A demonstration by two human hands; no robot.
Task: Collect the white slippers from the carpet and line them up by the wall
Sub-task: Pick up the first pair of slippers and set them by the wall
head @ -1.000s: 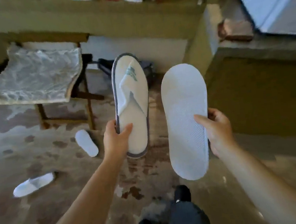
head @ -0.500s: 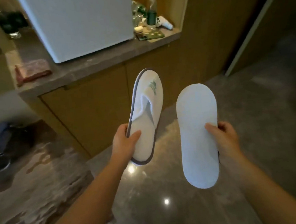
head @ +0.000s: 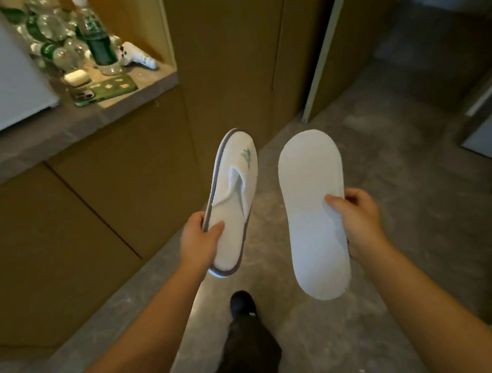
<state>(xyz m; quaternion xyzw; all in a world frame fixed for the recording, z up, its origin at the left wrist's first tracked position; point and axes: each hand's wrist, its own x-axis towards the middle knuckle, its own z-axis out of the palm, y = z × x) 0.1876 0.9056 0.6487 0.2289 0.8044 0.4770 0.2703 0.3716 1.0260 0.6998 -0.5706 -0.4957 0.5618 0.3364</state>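
Left hand gripped the grey-trimmed white slipper, right hand the sole-up white slipper, both toes toward twelve o'clock, open grey stone floor ahead.

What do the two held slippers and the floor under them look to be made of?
Left-hand slipper: soft white fabric, probably terry, with grey edge trim. Right-hand slipper: its matte white sole faces the camera, likely thin foam or felt. Floor: glossy grey stone or tile, given the light reflections.

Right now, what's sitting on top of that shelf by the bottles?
On the shelf lie a green phone, a small white case and plastic bottles. Whatever stands behind the bottles is hidden.
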